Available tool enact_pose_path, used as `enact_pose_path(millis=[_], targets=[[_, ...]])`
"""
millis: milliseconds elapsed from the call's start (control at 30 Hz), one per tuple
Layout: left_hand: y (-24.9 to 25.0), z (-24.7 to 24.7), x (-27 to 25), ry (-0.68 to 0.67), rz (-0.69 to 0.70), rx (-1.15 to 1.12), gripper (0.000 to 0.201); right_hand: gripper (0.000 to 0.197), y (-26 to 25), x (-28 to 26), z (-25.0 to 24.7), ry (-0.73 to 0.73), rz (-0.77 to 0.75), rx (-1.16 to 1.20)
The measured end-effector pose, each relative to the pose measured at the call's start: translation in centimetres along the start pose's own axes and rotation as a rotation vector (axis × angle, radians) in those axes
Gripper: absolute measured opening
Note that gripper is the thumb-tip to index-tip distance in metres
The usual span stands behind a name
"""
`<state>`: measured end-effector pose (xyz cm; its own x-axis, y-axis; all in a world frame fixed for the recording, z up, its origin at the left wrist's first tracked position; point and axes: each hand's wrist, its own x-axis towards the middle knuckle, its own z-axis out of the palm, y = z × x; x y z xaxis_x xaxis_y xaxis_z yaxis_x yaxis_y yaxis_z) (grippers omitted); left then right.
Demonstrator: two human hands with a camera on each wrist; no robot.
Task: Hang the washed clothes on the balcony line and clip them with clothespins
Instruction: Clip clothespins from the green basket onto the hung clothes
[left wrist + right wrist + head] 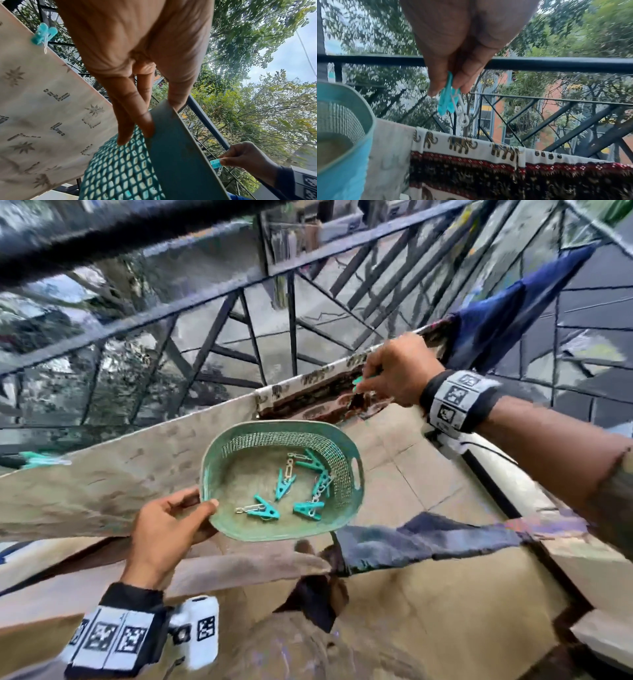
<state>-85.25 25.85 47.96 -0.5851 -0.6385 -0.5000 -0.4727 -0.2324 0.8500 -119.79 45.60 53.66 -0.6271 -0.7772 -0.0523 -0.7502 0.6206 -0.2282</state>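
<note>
My left hand [171, 522] grips the rim of a teal mesh basket [239, 537], thumb inside and fingers [137, 121] underneath. Several teal clothespins [284, 486] with white chain links lie in it. My right hand [394, 371] pinches one teal clothespin [446, 100] just above the elephant-print cloth [488, 159] draped over the line. A beige printed cloth [113, 487] hangs to the left, held by a teal clothespin [43, 33]. A blue garment [496, 320] hangs at the right end of the line.
The black balcony railing [539, 63] with diagonal bars runs right behind the line; trees and an orange building lie beyond. A dark patterned cloth [428, 537] hangs lower, near my body, over the tiled floor [404, 474].
</note>
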Motion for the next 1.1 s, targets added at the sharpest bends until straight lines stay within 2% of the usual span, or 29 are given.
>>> enact_pose_path(millis=[100,167,400,533,633,800,1100], targets=[[-0.6,0.5,3.3,0.026,-0.025,-0.019,0.035,0.022,1.4,4.4,2.7,-0.106,-0.104,-0.148],[-0.8,1.1,4.9,0.043,-0.034,-0.03,0.037,0.021,1.9,7.0,4.4,-0.16,-0.155,-0.219],[-1.1,2.9,8.9,0.104,-0.097,-0.098,0.04,0.014,2.8,14.0,7.3,-0.192,-0.352,-0.264],[-1.7,3.8,9.6,0.129,-0.141,-0.135,0.041,0.016,3.5,15.2,9.3,-0.258,-0.488,-0.279],[-2.1,4.8,9.4,0.124,-0.144,-0.15,0.033,0.02,4.0,15.7,9.5,-0.291,-0.489,-0.253],[-2.7,6.6,8.9,0.112,-0.166,-0.174,0.032,0.018,4.5,16.6,10.0,-0.311,-0.528,-0.209],[-2.3,9.6,7.2,0.117,-0.138,-0.141,0.031,0.045,5.2,16.0,9.0,-0.332,-0.574,-0.173]])
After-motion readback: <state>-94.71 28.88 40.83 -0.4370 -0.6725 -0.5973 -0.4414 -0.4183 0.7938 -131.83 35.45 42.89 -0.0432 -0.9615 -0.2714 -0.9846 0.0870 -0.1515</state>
